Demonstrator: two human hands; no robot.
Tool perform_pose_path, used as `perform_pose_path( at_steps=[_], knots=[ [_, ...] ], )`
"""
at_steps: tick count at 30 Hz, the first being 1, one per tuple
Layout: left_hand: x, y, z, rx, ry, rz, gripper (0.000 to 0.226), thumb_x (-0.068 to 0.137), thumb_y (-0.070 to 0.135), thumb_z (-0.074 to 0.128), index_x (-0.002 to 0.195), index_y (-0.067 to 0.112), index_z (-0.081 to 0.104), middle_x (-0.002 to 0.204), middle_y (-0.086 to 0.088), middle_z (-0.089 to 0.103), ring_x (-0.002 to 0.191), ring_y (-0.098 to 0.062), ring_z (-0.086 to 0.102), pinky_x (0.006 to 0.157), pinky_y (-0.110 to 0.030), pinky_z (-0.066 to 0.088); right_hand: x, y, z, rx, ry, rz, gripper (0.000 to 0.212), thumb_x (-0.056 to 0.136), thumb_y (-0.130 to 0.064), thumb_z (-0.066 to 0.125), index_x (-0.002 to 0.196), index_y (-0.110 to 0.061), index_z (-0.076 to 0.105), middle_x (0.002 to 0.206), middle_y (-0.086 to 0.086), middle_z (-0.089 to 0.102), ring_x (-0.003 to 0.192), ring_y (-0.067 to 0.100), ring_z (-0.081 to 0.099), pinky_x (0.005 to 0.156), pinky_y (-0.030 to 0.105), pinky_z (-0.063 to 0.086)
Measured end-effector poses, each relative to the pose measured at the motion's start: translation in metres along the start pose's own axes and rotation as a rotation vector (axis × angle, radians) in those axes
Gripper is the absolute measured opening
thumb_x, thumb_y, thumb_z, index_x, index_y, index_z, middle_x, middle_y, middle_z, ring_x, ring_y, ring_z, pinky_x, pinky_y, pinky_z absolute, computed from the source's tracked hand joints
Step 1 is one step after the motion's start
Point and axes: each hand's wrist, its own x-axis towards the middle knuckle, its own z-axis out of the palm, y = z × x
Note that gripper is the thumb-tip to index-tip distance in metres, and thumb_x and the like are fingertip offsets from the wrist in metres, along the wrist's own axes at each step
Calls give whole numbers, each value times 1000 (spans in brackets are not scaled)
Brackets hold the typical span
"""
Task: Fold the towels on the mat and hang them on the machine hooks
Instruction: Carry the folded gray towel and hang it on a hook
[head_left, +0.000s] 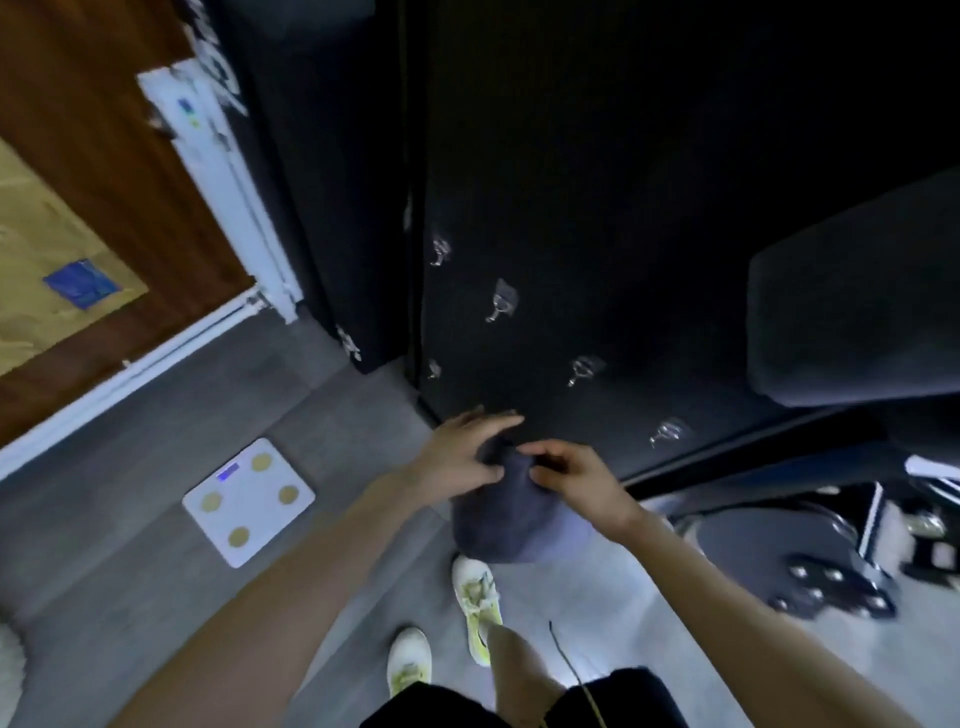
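Note:
A folded grey-blue towel (511, 519) hangs in front of the black machine panel (597, 234). My right hand (576, 480) pinches the towel's top edge with curled fingers. The spread fingers of my left hand (460, 454) lie against the towel's upper left part and reach toward the panel. Several clear hooks are stuck on the panel: one (501, 301) is above the hands, another (584, 369) to the upper right, and a third (667, 431) right of my right hand. The towel's top lies below these hooks, close to the panel.
A white bathroom scale (248, 501) lies on the grey floor at the left. A brown door (93, 171) with a white frame is at the far left. A dark padded seat (852, 322) and weight equipment (831, 582) stand at the right. My white shoes (475, 605) are below.

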Motion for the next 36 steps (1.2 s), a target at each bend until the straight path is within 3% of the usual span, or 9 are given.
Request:
perform_pose_path(
  at_steps=[2, 4, 7, 9, 12, 16, 21, 30, 36],
  knots=[
    [16, 8, 14, -55, -182, -38, 74, 77, 14, 63, 143, 29, 32, 148, -2, 36, 141, -17, 23, 116, -37, 17, -16, 9, -7, 37, 25, 28, 33, 84, 14, 55, 108, -8, 63, 98, 0, 65, 82, -15, 58, 82, 7, 42],
    [29, 13, 31, -183, -304, -85, 73, 81, 7, 62, 143, 32, 32, 143, -8, 44, 137, -16, 32, 115, -34, 22, -30, 18, -17, 104, 61, 55, 32, 84, 16, 55, 104, -8, 61, 93, -4, 65, 81, -12, 59, 81, 10, 43],
    [36, 20, 52, -338, -337, -84, 62, 83, 3, 64, 138, 20, 40, 126, -13, 54, 115, -14, 49, 98, -22, 35, -48, 34, -32, 209, 149, 113, 29, 82, 16, 58, 94, -9, 55, 82, 2, 61, 75, -2, 60, 75, 14, 44],
    [39, 27, 64, -426, -293, -64, 50, 81, -2, 65, 124, 17, 48, 110, -7, 57, 99, -11, 52, 85, -14, 39, -58, 44, -42, 262, 192, 150, 30, 81, 14, 60, 90, -13, 51, 78, 4, 58, 74, 6, 57, 71, 17, 43],
    [47, 40, 75, -531, -184, -49, 42, 78, -3, 67, 108, 20, 50, 103, -2, 62, 94, -11, 54, 86, -20, 41, -68, 55, -62, 238, 225, 174, 29, 81, 15, 60, 96, -8, 51, 85, 6, 57, 78, 12, 54, 68, 14, 46],
    [61, 49, 88, -579, -106, -53, 34, 79, -1, 67, 101, 19, 50, 95, 4, 64, 90, -7, 54, 83, -21, 42, -69, 72, -86, 157, 286, 149, 23, 83, 14, 58, 96, -5, 55, 86, 4, 58, 69, 0, 55, 64, 9, 44],
    [94, 62, 117, -625, 72, -32, 27, 82, 0, 65, 84, 23, 50, 75, 5, 57, 72, -2, 51, 68, -14, 41, -51, 92, -99, 275, 579, 100, 25, 84, 10, 59, 83, -14, 56, 80, 3, 58, 72, 6, 55, 67, 14, 46],
    [156, 61, 150, -529, 293, -174, 24, 79, 25, 72, 79, 30, 48, 79, 8, 57, 84, -17, 58, 81, -37, 48, -10, 108, -104, 414, 923, 198, 34, 84, 3, 62, 69, -18, 39, 67, -1, 44, 62, 10, 41, 62, 20, 38],
    [162, 63, 161, -499, 380, -278, 25, 82, 27, 69, 92, 17, 49, 84, 5, 56, 85, -17, 57, 76, -29, 47, 11, 111, -93, 505, 1083, 294, 42, 83, -1, 62, 67, -19, 28, 64, -4, 36, 59, 11, 33, 59, 17, 34]
  ],
)
